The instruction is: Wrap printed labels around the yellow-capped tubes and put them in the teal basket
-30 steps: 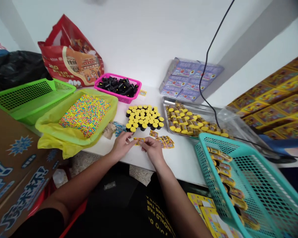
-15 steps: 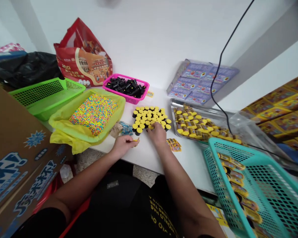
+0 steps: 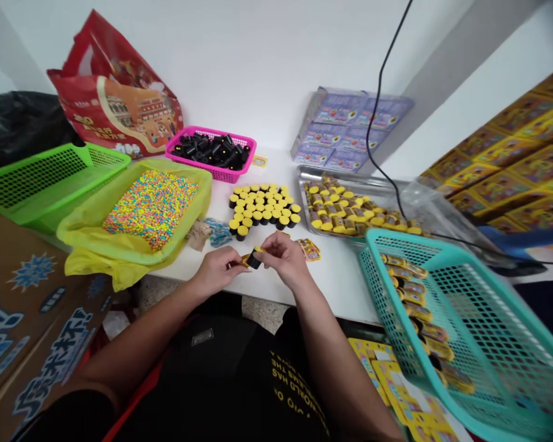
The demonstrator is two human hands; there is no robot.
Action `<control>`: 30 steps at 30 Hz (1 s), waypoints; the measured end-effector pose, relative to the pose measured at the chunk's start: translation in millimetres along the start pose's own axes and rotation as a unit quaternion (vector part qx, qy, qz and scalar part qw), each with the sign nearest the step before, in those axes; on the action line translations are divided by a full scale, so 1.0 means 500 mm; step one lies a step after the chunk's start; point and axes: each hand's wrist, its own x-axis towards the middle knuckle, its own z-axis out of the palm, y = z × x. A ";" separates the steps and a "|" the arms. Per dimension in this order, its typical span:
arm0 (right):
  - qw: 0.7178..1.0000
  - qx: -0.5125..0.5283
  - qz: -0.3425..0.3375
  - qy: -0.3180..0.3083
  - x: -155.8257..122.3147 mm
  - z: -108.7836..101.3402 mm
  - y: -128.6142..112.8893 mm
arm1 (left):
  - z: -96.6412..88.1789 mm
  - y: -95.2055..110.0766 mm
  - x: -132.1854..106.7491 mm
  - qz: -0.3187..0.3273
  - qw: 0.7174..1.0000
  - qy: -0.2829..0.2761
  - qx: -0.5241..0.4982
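Note:
Between the fingers of my right hand [image 3: 283,259] is a small black container [image 3: 254,261] with a yellow lid, tilted over the table's front part. My left hand [image 3: 219,270] pinches a small yellow label [image 3: 245,260] right beside it; whether the label touches the container's side I cannot tell. Just beyond my hands stands a cluster of black containers with yellow lids [image 3: 262,205]. A small pile of printed labels [image 3: 309,249] lies to the right of my right hand. Crumpled blue and brown scraps [image 3: 219,232] lie behind my left hand.
On the left, a yellow-lined basket [image 3: 74,228] holds colourful candy beads. A pink basket [image 3: 234,174] of black containers stands at the back. To the right are a metal tray [image 3: 304,184] of labelled containers and a turquoise basket [image 3: 382,245]. A black cable [image 3: 373,116] hangs down behind.
My right hand has lifted a black container out of the cluster and brought it back to my left hand, which still pinches the label. The camera view has shifted right.

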 end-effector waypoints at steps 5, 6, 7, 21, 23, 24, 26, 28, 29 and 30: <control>1.000 0.021 0.010 0.008 -0.002 0.004 0.015 | 0.001 0.002 0.005 -0.013 1.000 0.001 -0.026; 0.999 0.030 0.014 0.007 -0.003 0.005 0.016 | 0.000 0.002 0.006 -0.021 0.999 0.000 -0.036; 0.999 0.038 0.017 0.006 -0.003 0.007 0.018 | 0.000 0.003 0.006 -0.029 0.999 -0.003 -0.044; 0.995 0.072 0.010 0.062 -0.016 0.032 0.009 | 0.009 -0.003 0.002 -0.234 0.931 -0.080 -0.268; 0.995 0.075 0.024 0.062 -0.016 0.033 0.007 | 0.013 -0.005 0.001 -0.244 0.920 -0.080 -0.295; 0.995 0.075 0.031 0.065 -0.017 0.034 0.007 | 0.016 -0.006 0.001 -0.247 0.916 -0.077 -0.307; 0.994 0.077 0.032 0.075 -0.018 0.035 0.007 | 0.023 -0.005 0.002 -0.249 0.909 -0.061 -0.330; 0.993 0.079 0.018 0.091 -0.020 0.038 0.010 | 0.030 -0.002 0.003 -0.239 0.902 -0.042 -0.358; 0.992 0.080 0.006 0.100 -0.021 0.039 0.012 | 0.033 -0.001 0.003 -0.236 0.897 -0.036 -0.373; 0.991 0.078 -0.006 0.109 -0.023 0.041 0.014 | 0.036 0.000 0.003 -0.236 0.889 -0.033 -0.390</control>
